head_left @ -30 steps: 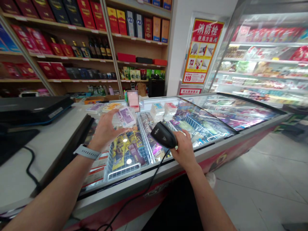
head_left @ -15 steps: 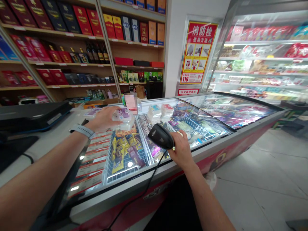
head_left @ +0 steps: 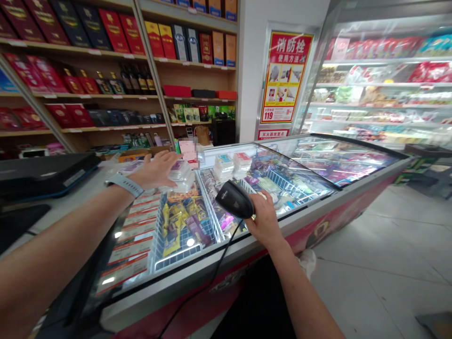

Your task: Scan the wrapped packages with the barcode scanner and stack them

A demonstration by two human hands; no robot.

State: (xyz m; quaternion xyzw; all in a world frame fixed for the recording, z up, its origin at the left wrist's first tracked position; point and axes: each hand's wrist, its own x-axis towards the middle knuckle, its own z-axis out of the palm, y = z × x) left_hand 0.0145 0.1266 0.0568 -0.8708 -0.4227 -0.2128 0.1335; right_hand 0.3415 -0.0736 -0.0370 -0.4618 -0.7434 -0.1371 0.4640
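My right hand (head_left: 265, 219) is wrapped around a black barcode scanner (head_left: 234, 199), whose cable hangs down over the freezer's front edge. Fingers apart, my left hand (head_left: 158, 169) reaches over the left end of the freezer's glass top. Just by its fingertips is a stack of clear plastic packs (head_left: 184, 177) with a purple label, partly covered by the hand. Another purple-labelled pack (head_left: 132, 166) lies behind my left wrist. Farther right on the glass stand a blue-labelled stack (head_left: 224, 166) and a red-labelled stack (head_left: 242, 165) of similar packs.
Under the glass of the chest freezer (head_left: 310, 207), wire baskets hold yellow and purple packets (head_left: 180, 221). A black device (head_left: 45, 174) sits on the counter at left. Shelves of boxes and bottles (head_left: 137, 77) stand behind; a stocked display cooler (head_left: 374, 84) is at right.
My left hand has let go of the purple-labelled pack and drawn slightly left, its fingers spreading. My right hand keeps the barcode scanner nearly in place. The view has shifted slightly.
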